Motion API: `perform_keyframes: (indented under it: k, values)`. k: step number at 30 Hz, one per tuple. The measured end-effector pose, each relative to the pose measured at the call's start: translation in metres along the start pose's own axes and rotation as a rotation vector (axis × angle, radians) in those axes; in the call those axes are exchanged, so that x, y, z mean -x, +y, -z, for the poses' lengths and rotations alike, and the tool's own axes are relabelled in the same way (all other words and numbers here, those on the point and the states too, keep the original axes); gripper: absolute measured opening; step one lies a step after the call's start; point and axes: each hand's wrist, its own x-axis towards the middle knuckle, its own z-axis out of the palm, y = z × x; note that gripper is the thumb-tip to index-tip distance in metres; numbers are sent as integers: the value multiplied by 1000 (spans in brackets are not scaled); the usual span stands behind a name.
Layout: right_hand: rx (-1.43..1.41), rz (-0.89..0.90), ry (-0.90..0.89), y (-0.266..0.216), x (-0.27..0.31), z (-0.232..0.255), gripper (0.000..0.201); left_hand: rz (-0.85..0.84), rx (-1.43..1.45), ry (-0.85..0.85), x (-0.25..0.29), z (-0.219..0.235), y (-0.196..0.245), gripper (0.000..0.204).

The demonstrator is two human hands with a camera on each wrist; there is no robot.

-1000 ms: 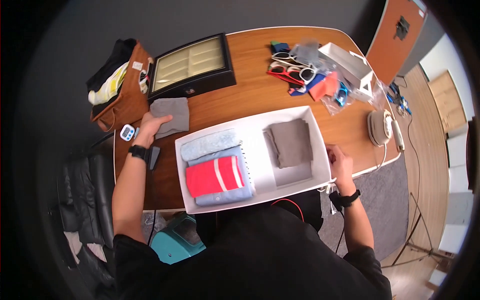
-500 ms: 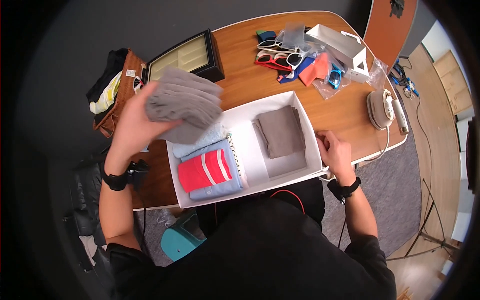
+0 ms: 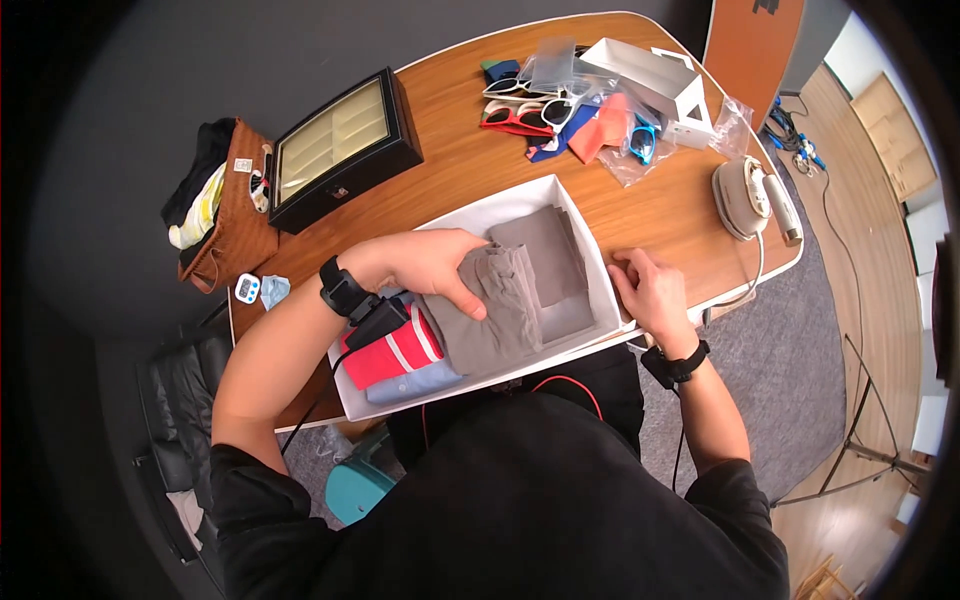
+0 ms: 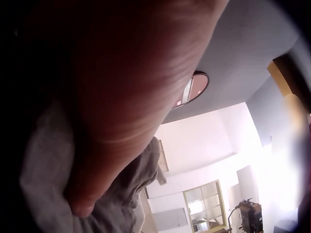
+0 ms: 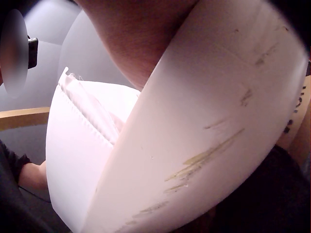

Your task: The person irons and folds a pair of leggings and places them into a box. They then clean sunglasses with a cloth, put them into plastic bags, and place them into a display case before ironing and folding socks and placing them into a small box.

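Note:
In the head view my left hand (image 3: pixel 435 268) grips a folded grey garment (image 3: pixel 500 325) over the middle of the white box (image 3: pixel 598 262), the thumb lying on top of the cloth. The left wrist view shows the thumb (image 4: pixel 92 194) against dark, rumpled grey fabric (image 4: pixel 129 204). Beside the garment, a red folded cloth (image 3: pixel 378 358) with white stripes lies on a light blue shirt (image 3: pixel 420 384). Another folded grey garment (image 3: pixel 550 250) fills the right part of the box. My right hand (image 3: pixel 655 298) rests by the box's right end, fingers loosely bent and holding nothing.
A black glass-lidded case (image 3: pixel 345 150) and a brown basket (image 3: pixel 230 225) of clothes stand at the left. Sunglasses (image 3: pixel 530 118), plastic bags and a white carton (image 3: pixel 650 82) lie at the back. A corded beige appliance (image 3: pixel 742 200) stands at the right; a small timer (image 3: pixel 247 289) sits left.
My left hand has lifted the folded grey garment from the table left of the box and carried it rightward into the box. My right hand has stayed near the box's right end.

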Motion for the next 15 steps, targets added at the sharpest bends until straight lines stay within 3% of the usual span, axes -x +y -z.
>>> perform_keyframes:
  k: [3,7,10,13,15]
  values:
    - [-10,-2,6,0,0,-1,17,62,173,-133,-9,-2,-19,62]
    - [-4,-7,-11,1,-1,-2,17,154,291,-115,-19,-6,-34,59]
    - [10,5,-2,3,0,-1,17,135,156,-87,-18,-5,-26,59]
    - [-62,-10,17,7,0,1,16,3,104,49,-7,1,-16,61]
    - [-293,-202,-34,6,-2,9,17,-11,183,97,2,9,-7,64]
